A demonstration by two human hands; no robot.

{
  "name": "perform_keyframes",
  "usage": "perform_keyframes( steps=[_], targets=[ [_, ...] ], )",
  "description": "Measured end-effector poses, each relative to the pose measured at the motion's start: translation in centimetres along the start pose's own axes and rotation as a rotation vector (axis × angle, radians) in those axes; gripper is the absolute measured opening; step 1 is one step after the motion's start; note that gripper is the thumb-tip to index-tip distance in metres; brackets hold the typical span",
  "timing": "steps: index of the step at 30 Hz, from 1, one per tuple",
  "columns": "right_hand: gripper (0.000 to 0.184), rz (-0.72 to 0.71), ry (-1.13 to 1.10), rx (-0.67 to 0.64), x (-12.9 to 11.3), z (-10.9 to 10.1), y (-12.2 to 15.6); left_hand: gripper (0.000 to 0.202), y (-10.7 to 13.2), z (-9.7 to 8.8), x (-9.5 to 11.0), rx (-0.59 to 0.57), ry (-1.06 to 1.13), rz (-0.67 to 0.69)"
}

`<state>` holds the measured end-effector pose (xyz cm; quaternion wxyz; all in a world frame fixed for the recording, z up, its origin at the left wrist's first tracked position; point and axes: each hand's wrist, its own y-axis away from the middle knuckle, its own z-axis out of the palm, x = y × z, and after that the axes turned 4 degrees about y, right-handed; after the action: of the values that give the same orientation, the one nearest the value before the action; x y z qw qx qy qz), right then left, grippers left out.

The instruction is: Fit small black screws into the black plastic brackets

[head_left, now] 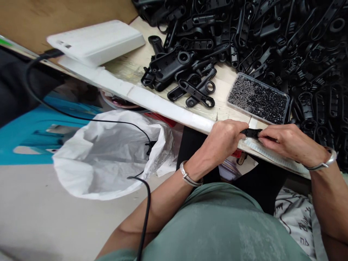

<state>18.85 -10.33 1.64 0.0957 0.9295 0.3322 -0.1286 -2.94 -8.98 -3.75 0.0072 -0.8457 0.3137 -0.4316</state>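
At the table's front edge, my left hand is closed on one end of a black plastic part. My right hand pinches at the other end of the same part; whether a small piece sits between its fingertips is hidden. Just beyond the hands stands a clear plastic box filled with tiny dark pieces, greyish on the left and blacker on the right. A few more black plastic parts lie loose on the table left of the box.
A large heap of black plastic parts covers the back and right of the table. At the left lies a white power bank-like box with a black cable. Below the edge, a white bag hangs open beside a blue stool-like object.
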Motion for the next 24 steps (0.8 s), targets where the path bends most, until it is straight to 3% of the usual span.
perform_keyframes(
  steps=[9,17,24],
  targets=[
    [0.029,0.015,-0.043,-0.033,0.0,-0.3,-0.1,0.01,-0.1,-0.4,0.0,-0.026,-0.018,0.011],
    [0.013,0.303,-0.062,0.361,-0.8,1.1,1.9,0.013,-0.2,-0.5,0.0,-0.029,0.014,0.053],
    [0.012,0.354,0.084,0.534,-3.2,3.9,1.4,0.012,0.0,-0.2,0.0,0.001,-0.003,0.054]
  ],
)
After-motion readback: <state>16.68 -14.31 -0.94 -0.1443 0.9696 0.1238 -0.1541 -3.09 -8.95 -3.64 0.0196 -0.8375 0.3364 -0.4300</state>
